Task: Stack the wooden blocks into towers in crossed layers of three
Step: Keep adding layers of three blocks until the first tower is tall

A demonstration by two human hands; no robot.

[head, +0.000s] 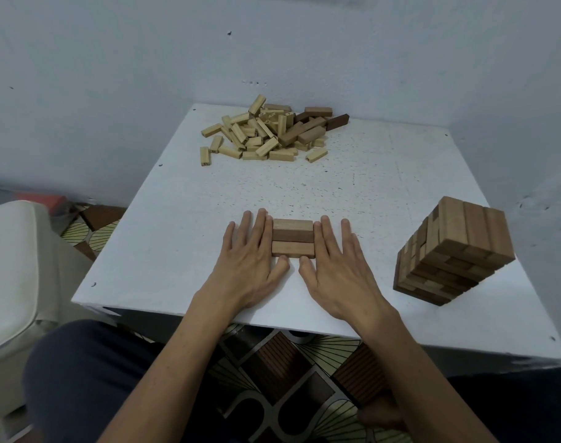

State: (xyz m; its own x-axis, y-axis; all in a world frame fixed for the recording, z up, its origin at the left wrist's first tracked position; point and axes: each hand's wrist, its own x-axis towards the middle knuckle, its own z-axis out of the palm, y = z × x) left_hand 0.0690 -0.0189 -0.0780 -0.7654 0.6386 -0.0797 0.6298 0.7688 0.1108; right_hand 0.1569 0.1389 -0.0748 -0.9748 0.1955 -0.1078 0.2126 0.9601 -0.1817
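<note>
Left hand (250, 266), right hand (333, 266) lay flat, straight-fingered, bracing block layer (293, 238) ends. Looked light, rigid; pinch long sides. Pile (266, 132) at 12.

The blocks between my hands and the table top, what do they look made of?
The blocks look like solid wood, matt, brown with faint grain. The table top looks like white painted or laminated board, matt with dark specks; which, I cannot tell.
</note>
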